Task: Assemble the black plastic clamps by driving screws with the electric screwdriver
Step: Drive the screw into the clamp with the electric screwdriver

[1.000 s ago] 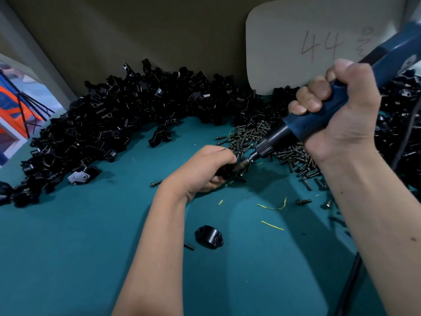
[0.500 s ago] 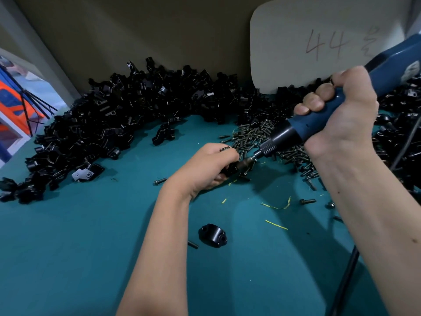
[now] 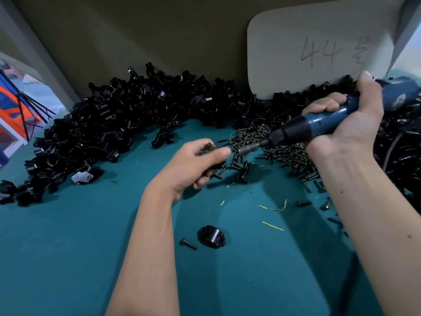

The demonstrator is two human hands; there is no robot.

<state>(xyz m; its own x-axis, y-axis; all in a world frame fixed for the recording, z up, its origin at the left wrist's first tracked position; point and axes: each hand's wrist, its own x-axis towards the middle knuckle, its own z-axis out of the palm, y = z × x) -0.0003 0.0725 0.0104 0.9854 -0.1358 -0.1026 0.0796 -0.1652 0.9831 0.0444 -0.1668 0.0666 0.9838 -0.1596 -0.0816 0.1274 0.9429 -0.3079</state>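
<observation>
While two hands (image 3: pixel 196 165) work, one screwdriver (image 3: pixel 319 124) shows.

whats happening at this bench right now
A person is assembling black plastic clamps. The left hand grips a small clamp part, blurred, over the teal table. The right hand grips a blue electric screwdriver, its bit pointing at the held part with a small gap between them. A scatter of screws lies just beyond, and a big pile of clamp pieces lines the back. One clamp half and a loose screw lie nearer the person.
</observation>
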